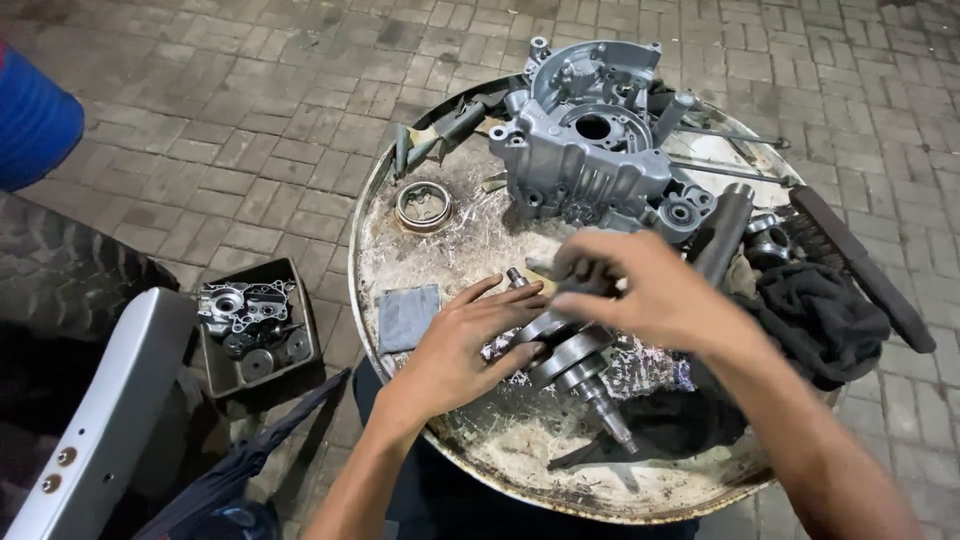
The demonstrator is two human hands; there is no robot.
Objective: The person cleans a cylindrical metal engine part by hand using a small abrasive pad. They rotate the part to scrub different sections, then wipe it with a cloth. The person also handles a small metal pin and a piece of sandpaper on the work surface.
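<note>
Two bare hands are working over a crankshaft point(575, 360) lying on a round, rusty drum top point(470, 440): the left hand point(470, 340) is lying flat against it with fingers extended, while the right hand point(640, 290) is closing its fingers around a dark part just above it. A grey engine casing point(590, 150) is standing behind them, a black rag point(820, 320) is lying at the right, and a small grey pad point(407, 317) is resting at the left.
</note>
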